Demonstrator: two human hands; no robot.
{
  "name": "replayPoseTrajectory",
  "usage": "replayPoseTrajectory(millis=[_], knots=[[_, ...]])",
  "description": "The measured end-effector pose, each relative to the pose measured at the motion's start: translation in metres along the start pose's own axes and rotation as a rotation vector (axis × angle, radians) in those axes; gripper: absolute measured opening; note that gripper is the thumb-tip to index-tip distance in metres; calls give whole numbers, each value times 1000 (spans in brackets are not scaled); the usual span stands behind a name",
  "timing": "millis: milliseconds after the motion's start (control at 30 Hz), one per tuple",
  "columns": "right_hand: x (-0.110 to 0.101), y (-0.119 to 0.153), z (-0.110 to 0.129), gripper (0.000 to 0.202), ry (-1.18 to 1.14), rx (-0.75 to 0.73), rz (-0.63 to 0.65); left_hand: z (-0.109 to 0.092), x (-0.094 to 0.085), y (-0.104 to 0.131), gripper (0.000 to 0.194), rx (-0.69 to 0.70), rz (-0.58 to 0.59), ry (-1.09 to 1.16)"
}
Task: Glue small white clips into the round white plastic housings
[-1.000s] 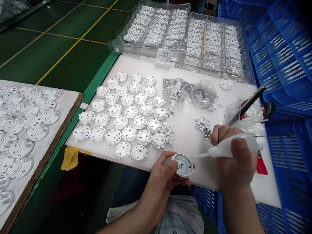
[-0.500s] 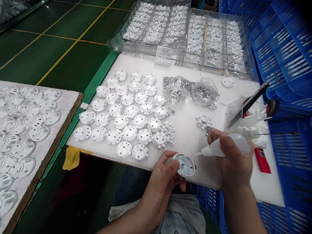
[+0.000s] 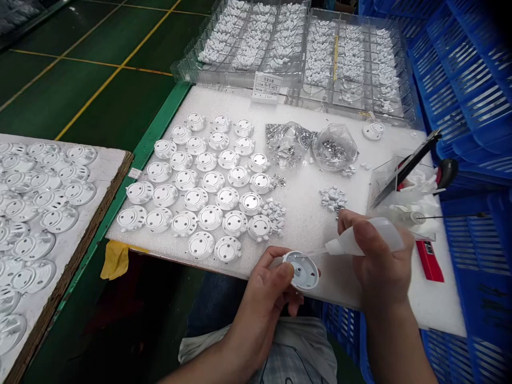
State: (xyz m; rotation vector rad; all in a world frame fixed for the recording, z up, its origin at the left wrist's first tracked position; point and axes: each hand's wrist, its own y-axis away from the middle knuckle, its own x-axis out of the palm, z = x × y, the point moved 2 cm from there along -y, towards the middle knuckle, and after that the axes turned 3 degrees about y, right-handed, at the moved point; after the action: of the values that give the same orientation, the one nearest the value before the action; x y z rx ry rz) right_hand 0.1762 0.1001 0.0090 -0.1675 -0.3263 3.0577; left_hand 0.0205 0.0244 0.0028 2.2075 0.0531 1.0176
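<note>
My left hand [image 3: 276, 285] is closed on the edge of a round white part [image 3: 306, 273], hollow side up, with a small post in its middle. In my right hand [image 3: 378, 256] is a translucent white squeeze bottle [image 3: 342, 244], held sideways. Its thin nozzle [image 3: 314, 252] points left and reaches the upper rim of the round part; whether it touches cannot be made out. Several similar round white parts [image 3: 210, 217], each with dark holes, lie in rows on the white foam sheet [image 3: 296, 234] to the left. A pile of small white pieces [image 3: 276, 216] lies beside them.
Behind are clear trays [image 3: 324, 93] of small white pieces and two plastic bags [image 3: 335, 146] of metal bits. At right stand a clear box [image 3: 378, 184] with tools, a red object [image 3: 430, 261] and blue crates [image 3: 472, 234]. Another board [image 3: 94, 213] with round parts is left.
My right hand has moved the squeeze bottle slightly left, so its nozzle now overlaps the round part's rim. My left hand holds almost the same place.
</note>
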Motion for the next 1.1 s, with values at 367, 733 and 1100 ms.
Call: replayPoseTrajectory(millis=[367,733,1100], knots=[[1,0,1,59,18,-14,-18,0,0,0,56,-3,-2,4],[2,1,1,61,29,10,-10,1,-1,1,56,0,9,-1],[0,1,2,60,37,-14,-17,0,0,1,54,4,1,-7]])
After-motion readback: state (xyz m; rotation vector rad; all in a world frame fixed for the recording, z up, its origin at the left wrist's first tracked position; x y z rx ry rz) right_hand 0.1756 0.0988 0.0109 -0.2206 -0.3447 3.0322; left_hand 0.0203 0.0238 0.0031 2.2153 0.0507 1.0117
